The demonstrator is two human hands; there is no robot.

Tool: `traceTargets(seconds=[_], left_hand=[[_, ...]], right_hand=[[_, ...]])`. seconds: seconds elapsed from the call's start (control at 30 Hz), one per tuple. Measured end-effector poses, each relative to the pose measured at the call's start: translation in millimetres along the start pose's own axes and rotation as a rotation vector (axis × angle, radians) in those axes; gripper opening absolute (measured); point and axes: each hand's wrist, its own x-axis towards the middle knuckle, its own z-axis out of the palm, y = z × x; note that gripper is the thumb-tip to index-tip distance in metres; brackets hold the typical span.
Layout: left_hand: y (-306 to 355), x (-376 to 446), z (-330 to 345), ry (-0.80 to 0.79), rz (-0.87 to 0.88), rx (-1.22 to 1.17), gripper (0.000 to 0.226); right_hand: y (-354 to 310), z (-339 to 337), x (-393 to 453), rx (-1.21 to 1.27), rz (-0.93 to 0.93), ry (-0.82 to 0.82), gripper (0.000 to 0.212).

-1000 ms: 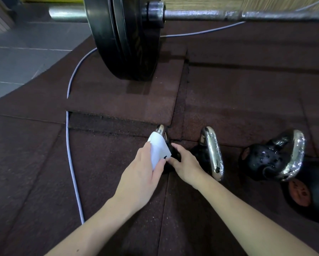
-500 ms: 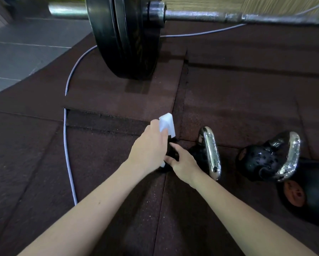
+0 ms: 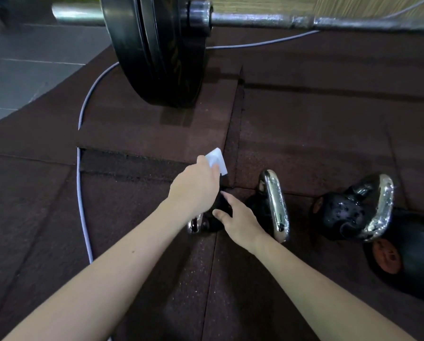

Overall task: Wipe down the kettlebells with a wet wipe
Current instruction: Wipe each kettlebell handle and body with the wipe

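My left hand [image 3: 195, 187] grips a folded white wet wipe [image 3: 216, 161] and presses over the far side of a small black kettlebell [image 3: 207, 221], which it mostly hides; a bit of its chrome handle shows below my wrist. My right hand [image 3: 240, 219] rests against the near right side of that kettlebell, fingers on its black body. Just to the right stands a second kettlebell with a chrome handle [image 3: 276, 205]. Further right lies a third, wet-looking kettlebell [image 3: 348, 212] with a chrome handle.
A larger black kettlebell with an orange disc [image 3: 402, 257] lies at the right edge. A barbell with black plates [image 3: 157, 50] stands across the back. A pale cable [image 3: 82, 193] runs down the left over brown rubber floor tiles [image 3: 304, 143]. Grey floor lies at far left.
My left hand with the wipe has slid forward over the small kettlebell's handle, away from me. My right hand has stayed on the kettlebell's body.
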Motion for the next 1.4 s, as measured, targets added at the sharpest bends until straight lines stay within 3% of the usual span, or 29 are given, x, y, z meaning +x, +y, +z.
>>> traceTargets(seconds=[0.13, 0.3, 0.37, 0.47, 0.63, 0.77, 0.83, 0.93, 0.97, 1.1, 1.17, 1.3, 1.4], left_hand=[[-16.3, -37.8, 12.7, -0.016, 0.15, 0.136, 0.03], [-41.7, -86.1, 34.9, 0.03, 0.13, -0.074, 0.049], [-32.9, -70.1, 32.8, 0.218, 0.155, 0.03, 0.053], [-14.9, -18.6, 16.7, 0.12, 0.154, 0.105, 0.024], [5.5, 11.4, -1.0, -0.015, 0.076, 0.192, 0.023], [-14.2, -34.2, 26.7, 0.099, -0.017, -0.127, 0.027], [-22.5, -60.3, 34.2, 0.073, -0.04, -0.314, 0.041], [-31.9, -90.2, 47.1, 0.061, -0.02, -0.402, 0.071], [-35.5, -97.6, 47.9, 0.084, -0.001, -0.41, 0.071], [-55.2, -109.4, 39.7, 0.183, 0.095, -0.324, 0.024], [-62.8, -101.4, 31.6, 0.239, 0.066, -0.354, 0.029], [-53.8, -75.5, 0.1, 0.385, 0.036, -0.405, 0.037], [-28.6, -60.9, -20.4, 0.411, 0.093, -0.411, 0.035]], right_hand=[[2.7, 2.3, 4.2, -0.014, -0.005, 0.02, 0.066], [1.6, 3.5, 3.4, -0.009, 0.019, 0.033, 0.065], [2.5, 3.2, 3.0, -0.012, 0.001, 0.038, 0.065], [2.0, 1.8, 2.5, -0.021, -0.018, 0.026, 0.066], [-0.8, 1.0, -0.4, -0.024, -0.011, 0.009, 0.065], [1.8, 3.9, 0.8, -0.024, -0.022, 0.019, 0.063], [1.4, 4.8, 2.5, -0.025, -0.006, 0.031, 0.062], [-1.5, 3.8, 0.5, -0.043, 0.008, 0.021, 0.064], [-2.5, 2.5, -1.1, -0.045, 0.001, 0.024, 0.064], [0.3, -0.2, -17.2, -0.004, -0.059, 0.03, 0.068], [16.5, -4.1, -35.7, 0.013, -0.071, -0.032, 0.07], [64.9, -27.4, -80.4, -0.085, -0.037, -0.119, 0.052], [90.1, -57.7, -91.2, -0.024, -0.009, 0.053, 0.022]])
